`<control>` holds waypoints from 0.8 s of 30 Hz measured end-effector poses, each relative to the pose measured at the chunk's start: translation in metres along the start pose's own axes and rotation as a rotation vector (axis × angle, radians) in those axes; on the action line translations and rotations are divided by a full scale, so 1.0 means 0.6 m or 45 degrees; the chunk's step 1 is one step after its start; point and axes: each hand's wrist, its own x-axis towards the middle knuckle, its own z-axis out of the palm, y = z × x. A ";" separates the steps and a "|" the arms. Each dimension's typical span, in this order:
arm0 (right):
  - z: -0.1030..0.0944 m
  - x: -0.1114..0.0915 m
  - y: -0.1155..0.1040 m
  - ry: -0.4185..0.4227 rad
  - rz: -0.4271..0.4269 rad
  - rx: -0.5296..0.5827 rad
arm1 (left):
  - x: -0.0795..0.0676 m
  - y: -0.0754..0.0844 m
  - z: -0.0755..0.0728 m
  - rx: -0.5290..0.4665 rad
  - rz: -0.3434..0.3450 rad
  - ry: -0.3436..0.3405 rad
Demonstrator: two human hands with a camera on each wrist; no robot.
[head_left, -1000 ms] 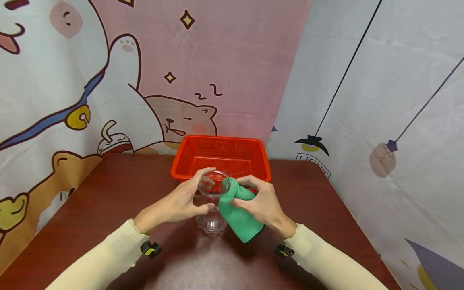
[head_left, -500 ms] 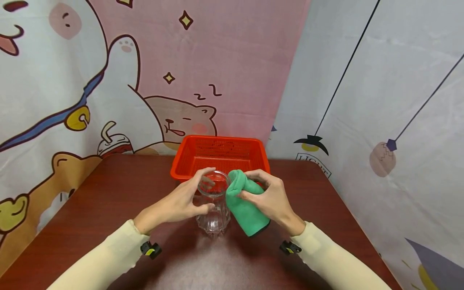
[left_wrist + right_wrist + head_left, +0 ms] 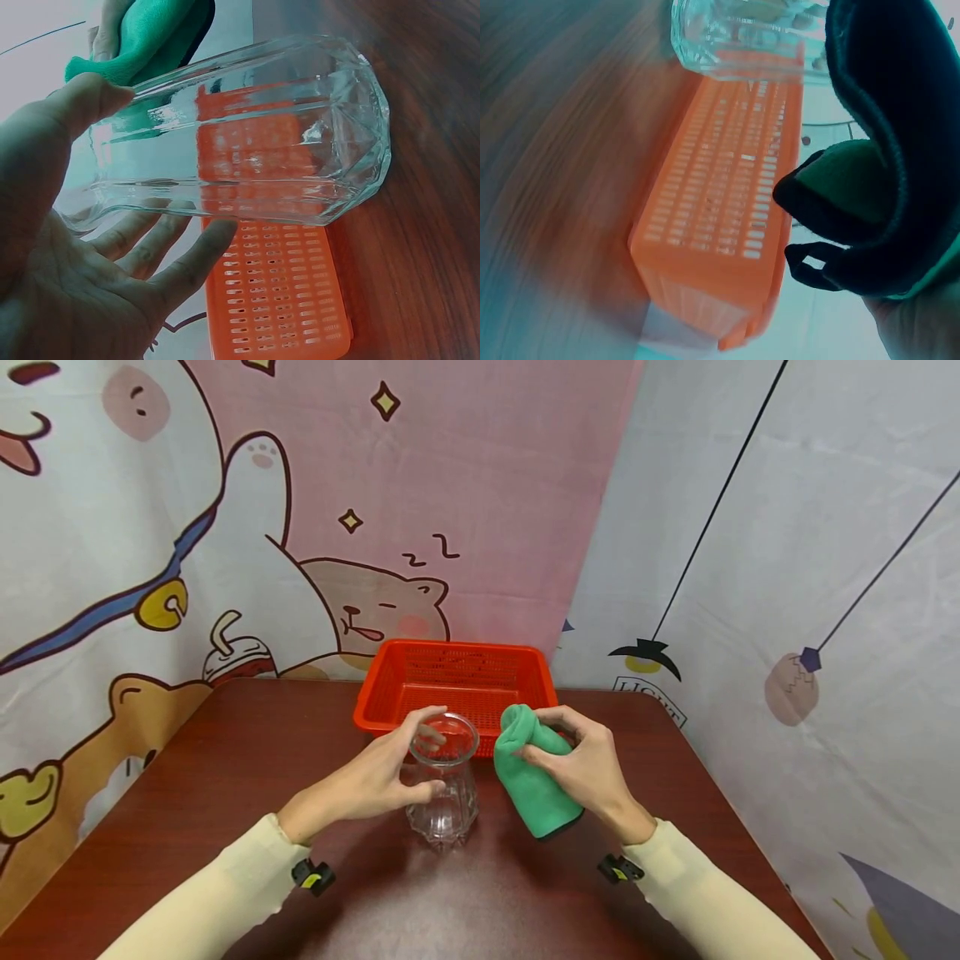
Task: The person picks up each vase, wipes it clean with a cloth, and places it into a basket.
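A clear glass vase (image 3: 442, 806) with a faceted base stands upright in front of the basket. My left hand (image 3: 378, 777) grips it from the left, the thumb on the near side and the fingers round the back below the rim. In the left wrist view the thumb lies along the glass wall (image 3: 247, 135). To the right of the vase, my right hand (image 3: 588, 764) pinches a folded green cloth (image 3: 536, 785) above the table. The right wrist view shows the cloth's dark edging (image 3: 870, 97) and a small hanging loop (image 3: 810, 266); most of that hand is hidden behind it.
An orange-red perforated plastic basket (image 3: 457, 652) sits at the back of the dark wood table (image 3: 285, 735), just behind the vase. Beyond the table's far edge hangs a printed cartoon curtain (image 3: 480, 527), and another pale one (image 3: 750, 568) runs along the right side.
My right hand has drawn the green cloth away from the vase's rim, to the right and slightly up. The left hand and the vase have stayed in place.
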 end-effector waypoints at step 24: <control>-0.068 -0.002 0.043 0.155 0.101 -0.238 | 0.001 0.000 -0.001 -0.008 -0.015 -0.003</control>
